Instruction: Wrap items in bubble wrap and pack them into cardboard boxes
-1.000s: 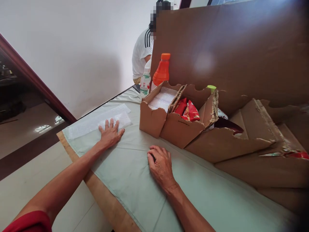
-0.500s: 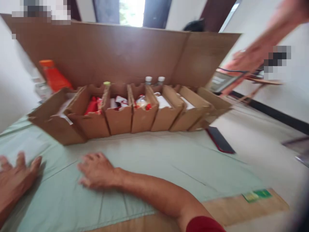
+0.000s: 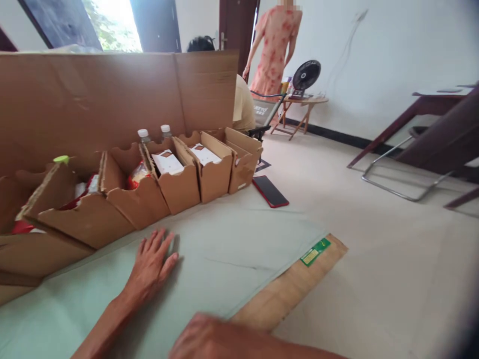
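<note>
My left hand (image 3: 148, 269) lies on the pale green cloth (image 3: 202, 249) with its fingers spread, holding nothing. Near the bottom edge is my right hand (image 3: 209, 339), blurred by motion, over the cloth beside a wooden board (image 3: 277, 299); its fingers are not clearly visible. A row of open cardboard boxes (image 3: 179, 192) stands behind my hands. White packs (image 3: 167, 162) sit in two of them, and a red and clear packet (image 3: 139, 174) is in another. A green and yellow label (image 3: 315, 252) is on the board.
A tall cardboard panel (image 3: 112, 94) rises behind the boxes, with two white-capped bottles (image 3: 143, 134) before it. A phone (image 3: 270, 191) lies right of the boxes. Farther back are a standing person, a seated person, a fan (image 3: 307, 75) on a small table, and a folding chair.
The view has swung to the right. My left hand is now nearer the boxes' front, and my right hand has drawn back toward the cloth's near edge by the board.
</note>
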A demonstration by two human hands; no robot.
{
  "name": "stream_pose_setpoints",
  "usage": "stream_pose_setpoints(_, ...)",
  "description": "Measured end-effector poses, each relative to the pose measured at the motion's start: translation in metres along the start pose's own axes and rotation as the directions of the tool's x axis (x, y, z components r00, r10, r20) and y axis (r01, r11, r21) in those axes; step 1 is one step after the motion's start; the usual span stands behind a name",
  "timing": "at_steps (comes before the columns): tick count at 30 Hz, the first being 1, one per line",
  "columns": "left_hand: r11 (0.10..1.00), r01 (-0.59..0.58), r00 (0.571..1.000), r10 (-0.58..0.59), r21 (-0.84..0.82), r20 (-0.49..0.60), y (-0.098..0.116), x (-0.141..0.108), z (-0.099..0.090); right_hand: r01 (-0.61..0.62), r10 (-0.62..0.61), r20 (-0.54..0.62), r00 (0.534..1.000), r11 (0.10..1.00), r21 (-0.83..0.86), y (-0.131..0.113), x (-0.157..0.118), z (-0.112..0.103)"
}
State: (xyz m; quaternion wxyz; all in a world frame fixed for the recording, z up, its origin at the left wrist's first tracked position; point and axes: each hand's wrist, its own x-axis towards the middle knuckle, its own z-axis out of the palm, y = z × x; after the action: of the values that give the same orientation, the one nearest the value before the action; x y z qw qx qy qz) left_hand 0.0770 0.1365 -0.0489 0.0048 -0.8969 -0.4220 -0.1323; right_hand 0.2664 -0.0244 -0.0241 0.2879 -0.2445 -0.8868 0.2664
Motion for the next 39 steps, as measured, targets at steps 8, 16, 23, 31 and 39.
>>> stream_pose_setpoints(8,0.991,-0.087,0.995,0.091,0.103,-0.028,-0.003,-0.008,0.023,-0.562,0.544,-0.810,0.221,0.750,0.350,0.096,-0.097,-0.220)
stream_pose_setpoints(16,0.975,-0.146,0.983,0.162,0.166,-0.090,-0.004,-0.008,0.026,-0.292,0.572,-0.661,0.486,0.819,0.494,0.211,-0.066,-0.310)
stream_pose_setpoints(23,0.970,-0.163,0.976,0.186,0.182,-0.112,-0.003,-0.009,0.027,-0.269,0.604,-0.486,0.632,0.759,0.593,0.227,-0.060,-0.308)
stream_pose_setpoints(31,0.969,-0.177,0.977,0.194,0.175,-0.086,-0.003,-0.006,0.030,-0.258,0.602,-0.552,0.577,0.775,0.576,0.219,-0.063,-0.287)
stream_pose_setpoints(39,0.972,-0.169,0.977,0.187,0.161,-0.100,0.002,-0.004,0.029,-0.353,0.612,-0.572,0.546,0.787,0.505,0.200,-0.066,-0.288)
